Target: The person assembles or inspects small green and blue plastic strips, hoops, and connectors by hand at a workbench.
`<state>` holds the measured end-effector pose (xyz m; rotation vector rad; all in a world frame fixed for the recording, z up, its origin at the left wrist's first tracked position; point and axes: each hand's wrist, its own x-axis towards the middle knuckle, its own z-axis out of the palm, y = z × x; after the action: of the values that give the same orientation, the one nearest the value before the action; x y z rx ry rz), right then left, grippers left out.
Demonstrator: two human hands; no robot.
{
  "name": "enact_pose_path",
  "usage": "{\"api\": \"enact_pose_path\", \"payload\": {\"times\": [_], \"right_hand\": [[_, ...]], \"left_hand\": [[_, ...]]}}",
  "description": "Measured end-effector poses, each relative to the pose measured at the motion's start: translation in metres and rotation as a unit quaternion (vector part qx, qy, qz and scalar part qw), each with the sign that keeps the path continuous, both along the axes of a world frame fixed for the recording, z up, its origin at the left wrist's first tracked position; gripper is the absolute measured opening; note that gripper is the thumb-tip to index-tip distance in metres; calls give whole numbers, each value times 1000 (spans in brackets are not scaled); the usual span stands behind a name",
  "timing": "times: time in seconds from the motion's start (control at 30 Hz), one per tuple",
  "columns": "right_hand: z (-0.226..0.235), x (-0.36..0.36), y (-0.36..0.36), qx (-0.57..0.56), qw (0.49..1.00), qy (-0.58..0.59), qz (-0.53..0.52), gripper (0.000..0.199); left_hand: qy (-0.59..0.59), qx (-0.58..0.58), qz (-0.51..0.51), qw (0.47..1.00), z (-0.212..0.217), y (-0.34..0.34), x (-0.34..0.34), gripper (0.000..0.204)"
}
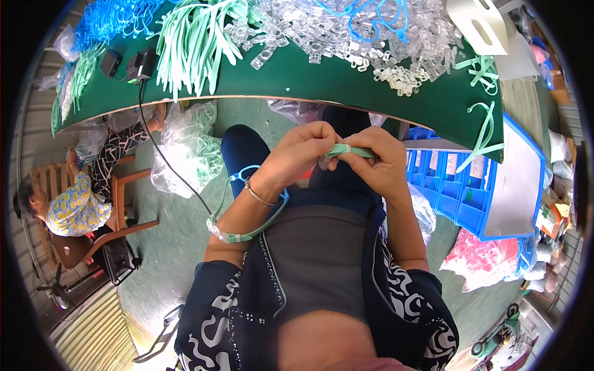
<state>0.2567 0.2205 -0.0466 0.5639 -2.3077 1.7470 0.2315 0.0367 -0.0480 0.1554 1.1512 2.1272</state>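
In front of my waist, both hands work on a light green rubbery strap [355, 150]. My left hand [302, 152] pinches its left end, where a bit of clear plastic shows below the fingers. Closed on the right part of the strap is my right hand [378, 159]. A small pale piece sits around the strap between the hands; its kind is too small to tell. Round my left forearm hangs a finished-looking green strap loop [247, 236] with clear plastic buckles, joined by a blue strap [246, 172] near the bracelet.
On the green table [260, 83] lie blue straps [114, 26], green straps [192, 46], clear plastic buckles [309, 31] and small white buckles [401, 79]. A black cable [164, 151] hangs off its edge. Blue crates [455, 185] stand at right; a person [80, 204] sits at left.
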Motion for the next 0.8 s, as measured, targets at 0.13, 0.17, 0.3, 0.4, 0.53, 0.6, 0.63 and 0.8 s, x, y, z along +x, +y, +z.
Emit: {"api": "enact_pose_path", "payload": {"times": [0.13, 0.17, 0.3, 0.4, 0.53, 0.6, 0.63, 0.8], "right_hand": [[2, 0, -1, 14, 1000, -4, 3, 17], [3, -1, -2, 13, 1000, 0, 3, 17], [9, -1, -1, 54, 999, 3, 7, 21], [7, -3, -1, 49, 998, 47, 3, 20], [1, 3, 4, 17, 996, 9, -91, 12], [-1, 7, 4, -11, 995, -86, -57, 12], [-2, 7, 1, -17, 992, -120, -38, 11], [-1, 7, 0, 20, 995, -95, -23, 13]], "left_hand": [[16, -48, -10, 999, 1, -1, -1, 10], [23, -34, -6, 999, 2, -1, 0, 10], [31, -6, 22, 999, -2, 1, 3, 9], [44, -25, 71, 996, 1, 6, 7, 9], [106, -58, 120, 985, -4, 7, 9, 9], [221, -114, 123, 961, -7, 8, 11, 9], [222, -114, 122, 961, -8, 8, 11, 9], [308, -223, 126, 916, 0, 9, 12, 10]]}}
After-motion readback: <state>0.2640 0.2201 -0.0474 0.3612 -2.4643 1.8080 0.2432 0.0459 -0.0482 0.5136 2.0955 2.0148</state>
